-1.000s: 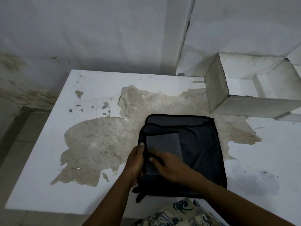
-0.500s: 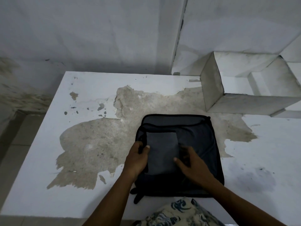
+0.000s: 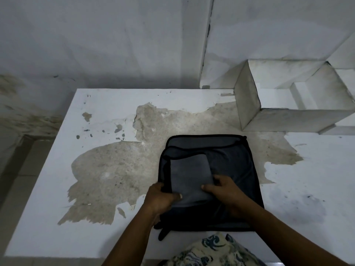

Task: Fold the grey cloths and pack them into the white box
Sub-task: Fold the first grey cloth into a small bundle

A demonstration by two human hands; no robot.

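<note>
you're finishing a fold: left hand (image 3: 161, 198) and right hand (image 3: 228, 191) each pinch a side of the folded cloth (image 3: 190, 173), fingers curled. next, lift it level into the white box (image 3: 247, 104).

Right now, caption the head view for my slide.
Left hand and right hand hold a grey cloth on the peeling white table, white box at right.

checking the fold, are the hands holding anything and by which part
The grey cloth: the left hand grips its left edge, thumb on top; the right hand pinches the right edge of its lighter folded panel.
</note>
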